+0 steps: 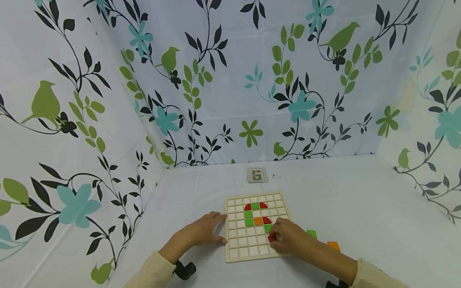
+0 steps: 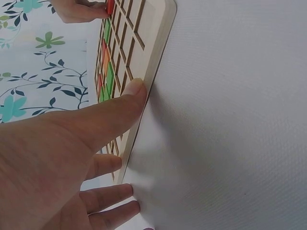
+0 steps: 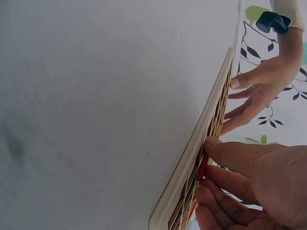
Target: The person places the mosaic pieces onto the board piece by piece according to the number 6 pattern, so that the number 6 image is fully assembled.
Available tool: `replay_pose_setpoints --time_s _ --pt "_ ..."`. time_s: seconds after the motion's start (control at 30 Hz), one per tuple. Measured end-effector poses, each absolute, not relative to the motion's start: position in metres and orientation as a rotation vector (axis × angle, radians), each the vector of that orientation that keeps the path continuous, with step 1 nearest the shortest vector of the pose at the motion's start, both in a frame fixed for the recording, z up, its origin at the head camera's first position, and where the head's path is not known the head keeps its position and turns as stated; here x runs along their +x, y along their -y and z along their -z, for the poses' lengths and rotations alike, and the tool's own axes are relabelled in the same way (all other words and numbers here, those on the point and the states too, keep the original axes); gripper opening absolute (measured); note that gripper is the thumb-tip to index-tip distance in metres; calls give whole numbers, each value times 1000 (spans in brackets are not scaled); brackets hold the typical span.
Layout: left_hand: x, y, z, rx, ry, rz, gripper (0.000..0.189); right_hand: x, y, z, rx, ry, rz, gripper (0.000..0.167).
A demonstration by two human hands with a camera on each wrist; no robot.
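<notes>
A wooden grid board (image 1: 232, 253) lies flat on the white cloth, with red, green and orange tiles set in some of its squares. My right hand (image 1: 289, 237) pinches a red tile (image 1: 271, 239) between thumb and finger over the board's lower right squares, just below a green tile (image 1: 268, 228). The same red tile (image 3: 203, 165) shows between the fingertips in the right wrist view. At the board's left edge, my left hand (image 1: 206, 229) rests with fingers spread, its thumb (image 2: 135, 88) touching the rim. An orange tile (image 1: 258, 221) sits mid-board.
A small pattern card (image 1: 257, 175) showing a coloured grid figure lies beyond the board. Right of the board, partly behind my right forearm, are a loose green tile (image 1: 311, 233) and an orange tile (image 1: 333, 245). A patterned curtain (image 1: 230, 80) hangs behind.
</notes>
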State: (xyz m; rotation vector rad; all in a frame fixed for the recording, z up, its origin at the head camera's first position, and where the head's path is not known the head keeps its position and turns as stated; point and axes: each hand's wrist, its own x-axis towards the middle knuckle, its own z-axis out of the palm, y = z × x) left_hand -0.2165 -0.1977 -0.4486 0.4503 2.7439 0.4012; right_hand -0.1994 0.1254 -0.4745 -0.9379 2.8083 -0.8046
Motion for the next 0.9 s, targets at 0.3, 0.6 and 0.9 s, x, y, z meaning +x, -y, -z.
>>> replay_pose_setpoints --time_s 0.3,0.6,0.9 --pt "-216 198 448 457 -2744 -395 88 -197 -119 473 -925 -2889 688 23" --pt "-216 200 449 485 -2746 -383 88 -197 -114 469 -852 -2864 729 14" --pt "-216 199 449 488 -2757 -362 87 -202 -114 469 -871 -2814 819 10"
